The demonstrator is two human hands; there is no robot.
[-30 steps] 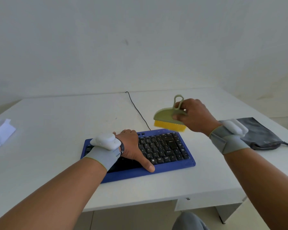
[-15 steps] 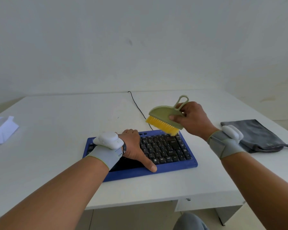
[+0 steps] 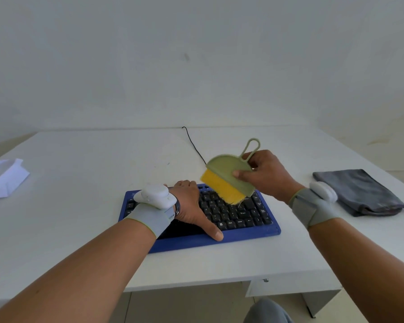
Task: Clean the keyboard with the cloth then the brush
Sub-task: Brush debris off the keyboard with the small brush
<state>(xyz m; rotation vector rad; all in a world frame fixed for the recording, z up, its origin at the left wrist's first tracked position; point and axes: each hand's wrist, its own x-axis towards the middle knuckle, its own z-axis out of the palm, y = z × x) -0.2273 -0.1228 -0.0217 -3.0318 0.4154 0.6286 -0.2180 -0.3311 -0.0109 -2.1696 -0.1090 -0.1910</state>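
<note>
Brush over keyboard, left hand braces it

Room: plain white wall (image 3: 196,61) fills the top half, small dark mark on it, another wall angling in at right. No other furniture in view.

White desk (image 3: 84,173), matte top, back edge against the wall. A drawer front with a small knob shows under the front edge at right. Person's knee in grey fabric shows below the desk edge.

Blue keyboard (image 3: 250,234) with black keys lies near the front middle of the desk, slightly angled. Its thin black cable (image 3: 193,143) runs from the back of the keyboard to the far desk edge.

Grey cloth (image 3: 357,190) lies flat on the desk, right of the keyboard and well apart from it, beyond the right wrist.

White folded paper (image 3: 5,178) at the far left edge of the desk, partly cut off.

Left hand (image 3: 191,206) rests on the keyboard's left half, thumb stretched along the front blue rim, fingers curled over the back edge. Grey wrist strap with a white device on it.

Right hand (image 3: 266,176) grips the brush (image 3: 229,176), thumb across its green back, fingers behind near the loop handle. Same strap and device on this wrist.

Brush is tilted, yellow bristles pointing down-left, bristle tips touching or just above the keys at the keyboard's upper right part; cannot tell which.
</note>
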